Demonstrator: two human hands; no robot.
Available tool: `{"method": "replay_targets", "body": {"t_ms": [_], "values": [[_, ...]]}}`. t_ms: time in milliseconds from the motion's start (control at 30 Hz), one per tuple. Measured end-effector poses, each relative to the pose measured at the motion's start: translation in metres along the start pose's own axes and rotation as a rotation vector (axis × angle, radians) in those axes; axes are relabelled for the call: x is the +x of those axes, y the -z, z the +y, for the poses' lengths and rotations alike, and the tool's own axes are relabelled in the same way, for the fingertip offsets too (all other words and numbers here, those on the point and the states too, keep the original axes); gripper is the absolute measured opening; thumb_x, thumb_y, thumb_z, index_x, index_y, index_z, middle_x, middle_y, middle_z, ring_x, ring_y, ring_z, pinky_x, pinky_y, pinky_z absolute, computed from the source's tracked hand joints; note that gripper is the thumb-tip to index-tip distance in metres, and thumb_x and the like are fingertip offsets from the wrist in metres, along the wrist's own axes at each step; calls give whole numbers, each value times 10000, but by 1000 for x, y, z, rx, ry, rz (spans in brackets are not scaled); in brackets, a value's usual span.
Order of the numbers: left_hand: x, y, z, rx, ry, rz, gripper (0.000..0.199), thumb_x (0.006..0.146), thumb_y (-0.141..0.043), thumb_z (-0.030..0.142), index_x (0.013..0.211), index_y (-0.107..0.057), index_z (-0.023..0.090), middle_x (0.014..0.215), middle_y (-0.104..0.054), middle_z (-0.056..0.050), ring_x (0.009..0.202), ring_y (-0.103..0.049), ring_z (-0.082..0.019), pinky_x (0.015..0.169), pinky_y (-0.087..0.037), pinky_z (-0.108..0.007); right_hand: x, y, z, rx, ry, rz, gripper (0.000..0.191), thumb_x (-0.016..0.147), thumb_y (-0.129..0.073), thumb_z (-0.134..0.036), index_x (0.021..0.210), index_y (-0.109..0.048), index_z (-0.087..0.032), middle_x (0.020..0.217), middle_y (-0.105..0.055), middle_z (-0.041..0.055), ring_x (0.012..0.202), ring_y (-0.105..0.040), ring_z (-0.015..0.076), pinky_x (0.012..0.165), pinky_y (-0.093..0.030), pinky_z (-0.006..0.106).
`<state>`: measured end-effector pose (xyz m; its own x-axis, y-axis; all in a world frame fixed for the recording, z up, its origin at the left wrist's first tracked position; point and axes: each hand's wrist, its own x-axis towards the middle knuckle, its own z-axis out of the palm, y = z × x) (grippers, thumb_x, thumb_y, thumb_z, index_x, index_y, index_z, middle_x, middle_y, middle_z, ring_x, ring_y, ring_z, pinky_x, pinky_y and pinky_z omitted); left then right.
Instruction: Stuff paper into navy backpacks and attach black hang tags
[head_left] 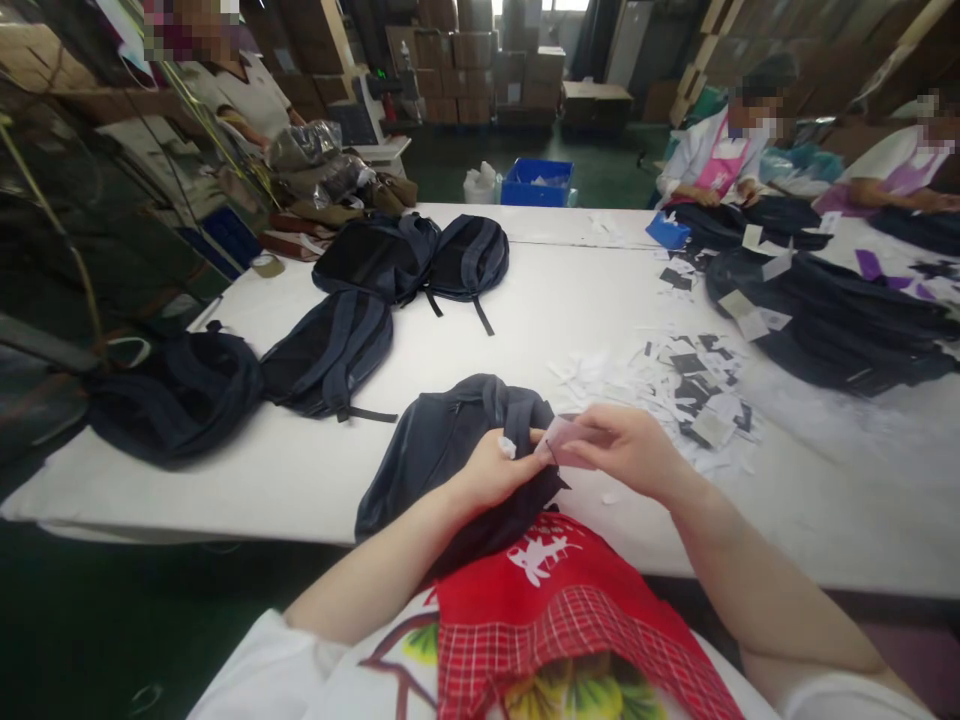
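A dark navy backpack (450, 440) lies at the table's near edge, against the red apron. My left hand (499, 468) rests over its right side, thumb and fingers pinched at the left end of a pale pinkish tag (570, 440) with a thin dark string. A small white scrap sits on that hand near the index finger. From the right, my right hand (626, 445) grips the same tag between thumb and fingers, just beside the backpack. What lies under the left fingers is partly hidden.
Several navy backpacks (330, 350) lie left and back left. Loose tags and paper slips (697, 385) are heaped at right, near more dark bags (832, 320). A blue bin (537, 183) stands behind the table (555, 290). People work at back left and right.
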<state>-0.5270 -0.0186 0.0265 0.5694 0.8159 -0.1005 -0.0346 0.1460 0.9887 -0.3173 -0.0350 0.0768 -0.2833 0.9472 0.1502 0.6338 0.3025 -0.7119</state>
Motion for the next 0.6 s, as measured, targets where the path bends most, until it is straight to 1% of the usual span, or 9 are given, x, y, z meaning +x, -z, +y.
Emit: {"method": "replay_targets", "body": {"t_ms": [67, 167, 233, 300, 333, 400, 467, 533, 600], "values": [[-3, 3, 4, -134, 22, 52, 304, 778, -722, 401, 888, -724, 118, 797, -725, -61, 714, -666, -184, 694, -526, -279, 11, 0, -8, -180, 114, 197, 255, 736, -757, -367, 920, -686, -207, 927, -700, 75, 886, -647, 241, 820, -529, 380], [-7, 9, 8, -269, 29, 177, 262, 737, -768, 361, 766, -678, 117, 634, -641, -2, 566, -560, -104, 586, -459, -216, 18, 4, -16, -229, 235, 308, 522, 729, -758, -415, 1176, -598, -197, 1189, -629, 132, 1094, -589, 288, 940, -493, 440], [-10, 14, 10, -304, 15, 252, 259, 736, -772, 347, 724, -645, 121, 564, -578, 29, 514, -487, -71, 546, -411, -193, 16, 5, -15, -201, 215, 390, 404, 798, -692, -383, 1150, -609, -202, 1127, -657, 113, 1006, -621, 256, 902, -510, 407], [-12, 19, 11, -326, 3, 286, 271, 746, -763, 351, 704, -619, 125, 536, -545, 41, 495, -451, -60, 528, -383, -186, 11, 4, -6, -149, 129, 511, 202, 854, -616, -338, 1000, -657, -205, 969, -692, 80, 873, -640, 222, 843, -522, 375], [-13, 21, 12, -332, 0, 294, 280, 746, -762, 353, 693, -608, 126, 530, -538, 43, 492, -444, -58, 523, -375, -186, 8, 2, 0, -101, 61, 527, 165, 870, -584, -328, 940, -667, -204, 917, -697, 70, 842, -642, 214, 828, -524, 368], [-15, 24, 13, -340, 2, 296, 294, 734, -771, 358, 679, -599, 125, 522, -531, 44, 486, -437, -57, 515, -363, -187, 2, -7, 16, 49, -78, 379, 189, 879, -550, -327, 924, -681, -199, 899, -712, 64, 851, -656, 214, 832, -528, 370], [-17, 26, 15, -352, 4, 303, 296, 715, -786, 362, 690, -610, 124, 519, -530, 44, 483, -433, -59, 512, -360, -191, -4, -23, 30, 209, -141, 79, 261, 842, -589, -320, 1051, -684, -196, 1029, -723, 77, 971, -658, 240, 903, -516, 404], [-18, 26, 16, -372, 0, 306, 292, 705, -795, 366, 728, -633, 124, 518, -530, 47, 485, -434, -62, 518, -367, -196, -10, -45, 38, 309, -112, -177, 472, 756, -686, -299, 1218, -635, -212, 1217, -677, 85, 1117, -615, 276, 988, -476, 450], [-19, 27, 16, -380, -3, 290, 288, 715, -789, 372, 780, -655, 126, 524, -535, 47, 492, -444, -69, 532, -382, -204, -15, -68, 38, 345, -93, -256, 638, 691, -747, -285, 1304, -581, -230, 1316, -624, 83, 1180, -582, 292, 1028, -450, 475]]}}
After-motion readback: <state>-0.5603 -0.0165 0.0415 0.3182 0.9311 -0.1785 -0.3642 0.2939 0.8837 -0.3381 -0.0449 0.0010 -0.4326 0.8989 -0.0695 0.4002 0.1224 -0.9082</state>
